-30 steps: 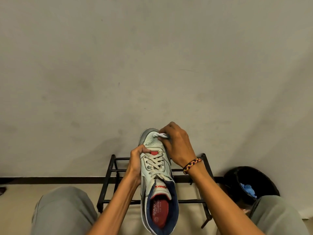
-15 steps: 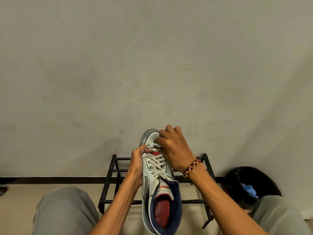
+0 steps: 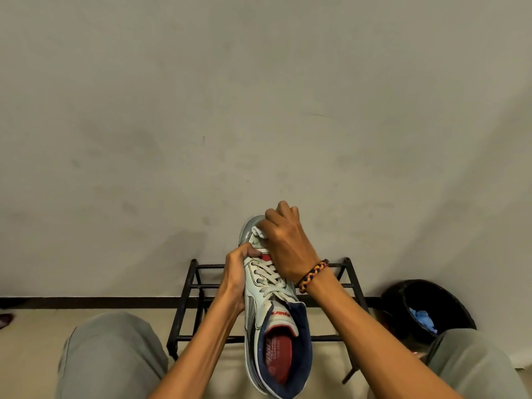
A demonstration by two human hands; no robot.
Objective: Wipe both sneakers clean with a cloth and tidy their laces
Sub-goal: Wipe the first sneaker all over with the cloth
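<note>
Here, the black bin [image 3: 408, 303] at my right holds something blue [image 3: 423, 320]. My left hand [image 3: 237, 276] grips the sneaker [image 3: 267, 309] at its side, thumb on top, toe pointing away from me. My right hand [image 3: 283, 243] is curled around the white cloth [image 3: 259, 232] and presses it on the toe. Behind the shoe stands a black rack [image 3: 190, 286], partly hidden by my arms.
</note>
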